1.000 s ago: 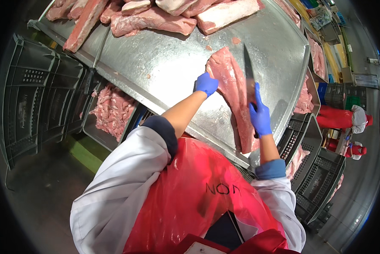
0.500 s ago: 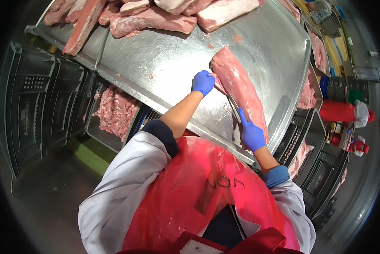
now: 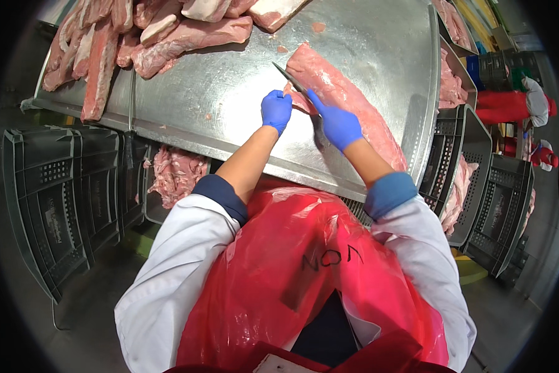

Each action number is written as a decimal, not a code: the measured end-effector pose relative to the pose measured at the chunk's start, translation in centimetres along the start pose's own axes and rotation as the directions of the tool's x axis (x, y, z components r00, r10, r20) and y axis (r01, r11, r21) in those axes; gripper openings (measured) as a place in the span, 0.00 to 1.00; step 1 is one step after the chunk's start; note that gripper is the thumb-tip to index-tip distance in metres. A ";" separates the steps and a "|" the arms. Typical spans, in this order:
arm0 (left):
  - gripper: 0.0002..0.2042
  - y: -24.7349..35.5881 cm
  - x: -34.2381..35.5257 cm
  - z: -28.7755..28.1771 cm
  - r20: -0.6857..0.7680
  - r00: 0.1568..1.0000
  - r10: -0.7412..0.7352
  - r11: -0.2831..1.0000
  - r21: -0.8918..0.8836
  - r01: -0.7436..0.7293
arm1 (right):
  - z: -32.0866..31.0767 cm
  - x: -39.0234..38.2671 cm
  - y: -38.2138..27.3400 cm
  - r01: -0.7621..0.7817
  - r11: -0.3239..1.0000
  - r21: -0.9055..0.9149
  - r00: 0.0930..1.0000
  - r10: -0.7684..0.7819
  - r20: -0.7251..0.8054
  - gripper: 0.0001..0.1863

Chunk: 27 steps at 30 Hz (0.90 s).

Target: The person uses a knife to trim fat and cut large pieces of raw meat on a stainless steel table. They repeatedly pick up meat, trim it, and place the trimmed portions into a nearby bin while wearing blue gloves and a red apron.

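On the steel table, a long pink loin lies diagonally, with a narrower strip along its upper left side. My left hand, in a blue glove, is closed at that strip's end, pinching it. My right hand, also gloved, grips a long knife with the index finger stretched along it; the blade points up-left between the strip and loin, its handle mostly hidden under my palm.
Meat pieces are piled at the back left. A steel rod crosses the left edge. Dark crates stand left; bins of trimmings sit below. More crates line the right, where two red-aproned co-workers are visible.
The loin has been turned, with the narrow strip now apart at its left side. My right hand and knife have moved up and left along it toward my left hand.
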<state>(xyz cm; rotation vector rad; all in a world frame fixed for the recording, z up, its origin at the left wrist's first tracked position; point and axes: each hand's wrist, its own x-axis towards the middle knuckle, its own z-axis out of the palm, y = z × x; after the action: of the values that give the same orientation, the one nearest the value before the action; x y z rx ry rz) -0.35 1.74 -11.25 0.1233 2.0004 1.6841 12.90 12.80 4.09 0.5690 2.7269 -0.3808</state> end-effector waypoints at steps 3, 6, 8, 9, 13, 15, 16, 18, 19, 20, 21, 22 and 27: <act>0.09 0.4 0.2 -1.3 -0.008 1.000 -0.013 1.000 0.015 0.014 | 2.5 -6.8 3.4 -0.015 0.998 -0.061 0.998 0.019 0.053 0.40; 0.06 1.9 -1.0 -3.5 0.029 0.999 0.039 0.972 -0.235 -0.031 | 5.2 -14.6 7.3 -0.061 0.992 -0.111 0.997 0.066 0.035 0.42; 0.04 3.5 -2.3 -6.7 -0.036 0.996 0.082 0.882 -0.462 -0.089 | 4.5 -18.5 8.2 -0.087 0.995 -0.056 0.996 0.088 0.019 0.42; 0.05 6.2 -3.9 -9.2 -0.003 1.000 -0.013 0.851 -0.525 0.010 | 4.9 -20.5 8.9 -0.115 0.993 0.014 0.993 0.115 0.002 0.42; 0.05 5.9 -5.9 -24.7 -0.047 0.979 0.197 0.976 0.107 -0.191 | 5.4 -25.6 9.4 -0.241 0.915 0.323 0.929 0.314 -0.196 0.42; 0.11 4.8 -7.4 -31.6 -0.010 0.998 0.065 0.935 0.349 -0.058 | 5.9 -27.7 9.3 -0.315 0.805 0.503 0.862 0.465 -0.205 0.43; 0.13 2.5 -7.5 -35.5 0.020 0.997 0.081 0.817 0.571 -0.078 | 6.2 -28.5 9.5 -0.328 0.741 0.586 0.826 0.526 -0.203 0.44; 0.16 -2.7 -6.5 -43.0 0.028 0.993 -0.114 0.537 0.842 0.038 | 6.9 -29.8 10.4 -0.284 0.665 0.691 0.778 0.581 -0.239 0.42; 0.19 -0.5 -6.6 -40.9 0.097 0.993 -0.066 0.246 0.966 -0.078 | 6.5 -30.5 9.8 -0.294 0.607 0.739 0.740 0.633 -0.225 0.42; 0.23 1.7 -7.1 -38.4 0.178 0.983 -0.033 -0.075 0.981 -0.180 | 6.6 -31.1 9.5 -0.299 0.544 0.784 0.701 0.683 -0.207 0.42; 0.27 4.7 -6.7 -34.2 0.330 0.942 0.050 -0.062 0.943 -0.327 | 7.2 -31.7 9.7 -0.227 0.516 0.826 0.684 0.688 -0.242 0.42; 0.32 6.7 -5.7 -29.1 0.459 0.878 0.133 -0.051 0.888 -0.457 | 7.2 -31.9 9.9 -0.220 0.510 0.831 0.674 0.696 -0.248 0.42; 0.32 11.4 -5.1 2.9 0.886 0.232 0.401 -0.025 0.264 -0.964 | 6.8 -31.9 12.8 -0.193 0.549 0.813 0.707 0.653 -0.273 0.43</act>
<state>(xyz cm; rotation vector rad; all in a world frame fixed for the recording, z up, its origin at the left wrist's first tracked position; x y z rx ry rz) 2.39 4.89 0.88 2.2751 2.0175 0.5338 47.76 11.17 7.17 1.8336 2.6389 -1.4145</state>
